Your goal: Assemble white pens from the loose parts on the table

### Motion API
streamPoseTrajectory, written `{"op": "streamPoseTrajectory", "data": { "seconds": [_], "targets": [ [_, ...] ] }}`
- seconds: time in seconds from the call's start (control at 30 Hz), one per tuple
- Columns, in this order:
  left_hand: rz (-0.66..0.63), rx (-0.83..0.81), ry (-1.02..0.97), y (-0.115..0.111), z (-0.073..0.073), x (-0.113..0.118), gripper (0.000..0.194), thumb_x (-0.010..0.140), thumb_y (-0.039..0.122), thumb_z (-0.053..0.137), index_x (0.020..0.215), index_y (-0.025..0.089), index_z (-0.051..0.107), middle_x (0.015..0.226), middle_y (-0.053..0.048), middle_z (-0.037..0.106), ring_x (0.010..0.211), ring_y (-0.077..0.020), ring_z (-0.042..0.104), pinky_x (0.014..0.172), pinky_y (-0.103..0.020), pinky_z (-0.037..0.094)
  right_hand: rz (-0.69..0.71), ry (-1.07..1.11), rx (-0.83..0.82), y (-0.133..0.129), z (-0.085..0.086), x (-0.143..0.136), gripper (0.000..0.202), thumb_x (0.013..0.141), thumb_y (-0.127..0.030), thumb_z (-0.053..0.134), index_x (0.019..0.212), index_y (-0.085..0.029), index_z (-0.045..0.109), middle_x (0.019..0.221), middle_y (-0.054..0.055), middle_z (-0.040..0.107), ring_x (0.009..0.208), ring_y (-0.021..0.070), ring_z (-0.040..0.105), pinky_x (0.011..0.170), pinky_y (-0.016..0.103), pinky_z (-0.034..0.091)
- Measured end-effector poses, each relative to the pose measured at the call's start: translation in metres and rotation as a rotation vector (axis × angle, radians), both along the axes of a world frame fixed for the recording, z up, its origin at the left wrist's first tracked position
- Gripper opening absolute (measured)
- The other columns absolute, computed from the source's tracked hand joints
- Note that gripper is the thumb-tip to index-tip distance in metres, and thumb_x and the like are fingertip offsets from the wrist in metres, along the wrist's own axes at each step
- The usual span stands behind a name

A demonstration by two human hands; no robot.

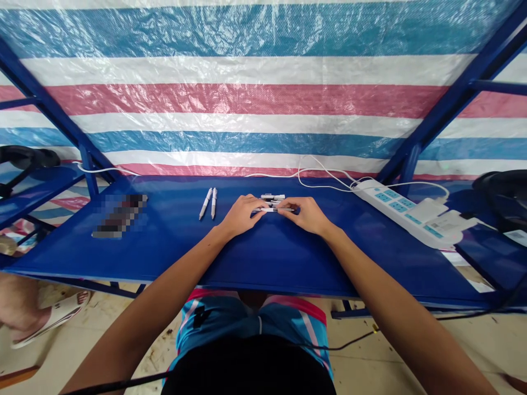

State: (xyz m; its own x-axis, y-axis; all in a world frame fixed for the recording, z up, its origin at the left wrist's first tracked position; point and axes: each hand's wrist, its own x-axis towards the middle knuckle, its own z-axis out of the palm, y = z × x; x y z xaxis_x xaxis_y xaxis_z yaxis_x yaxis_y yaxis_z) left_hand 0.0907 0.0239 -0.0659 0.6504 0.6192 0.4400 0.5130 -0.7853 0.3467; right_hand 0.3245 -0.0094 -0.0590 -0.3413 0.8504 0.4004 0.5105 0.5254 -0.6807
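Note:
Both my hands meet over the middle of the blue table [177, 252], pinching one pen [269, 209] that lies crosswise between them. My left hand [244, 214] grips its left end with thumb and fingertips. At the other end, the thumb and fingers of my right hand [304, 213] close on the pen. Just behind it lie a white pen [272, 196] and other pen parts, partly covered by my fingers. Left of my hands, a white pen [205, 203] and a second white pen [213, 203] rest side by side, pointing away from me.
A white power strip [391, 206] with plugged-in adapters sits at the right, its white cable [325, 170] looping along the back edge. A blurred-out dark object [120, 216] lies at the left. Striped plastic sheeting [255, 99] hangs behind. Another person's foot [53, 318] shows at lower left.

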Motion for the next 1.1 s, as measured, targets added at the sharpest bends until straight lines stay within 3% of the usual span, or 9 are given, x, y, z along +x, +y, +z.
{"op": "streamPoseTrajectory", "data": {
  "seconds": [0.4, 0.83, 1.1],
  "targets": [
    [-0.017, 0.007, 0.006, -0.0006, -0.0014, 0.0004, 0.020, 0.096, 0.020, 0.057, 0.107, 0.021, 0.074, 0.102, -0.007, 0.079, 0.099, -0.0248, 0.070, 0.094, -0.041, 0.052, 0.017, 0.011, -0.021, -0.0003, -0.0014, 0.0007, 0.027, 0.087, -0.042, 0.065, 0.087, -0.020, 0.080, 0.078, 0.005, 0.076, 0.066, 0.0185, 0.063, 0.065, 0.030, 0.049],
    [-0.039, 0.011, 0.028, -0.0005, -0.0032, 0.0008, 0.021, 0.098, 0.022, 0.055, 0.107, 0.021, 0.075, 0.104, -0.007, 0.079, 0.099, -0.0249, 0.069, 0.095, -0.041, 0.051, 0.022, 0.030, -0.063, -0.0019, -0.0012, -0.0008, 0.036, 0.086, -0.053, 0.066, 0.085, -0.020, 0.080, 0.066, 0.002, 0.068, 0.057, 0.0147, 0.052, 0.059, 0.029, 0.041],
    [-0.052, 0.039, 0.003, -0.0008, -0.0032, 0.0005, 0.021, 0.099, 0.022, 0.055, 0.107, 0.020, 0.075, 0.102, -0.008, 0.080, 0.099, -0.0246, 0.070, 0.094, -0.041, 0.052, 0.034, 0.041, -0.101, -0.0023, 0.0005, -0.0004, 0.038, 0.086, -0.056, 0.068, 0.086, -0.020, 0.081, 0.062, 0.002, 0.069, 0.056, 0.0160, 0.058, 0.059, 0.029, 0.043]
  ]
}}
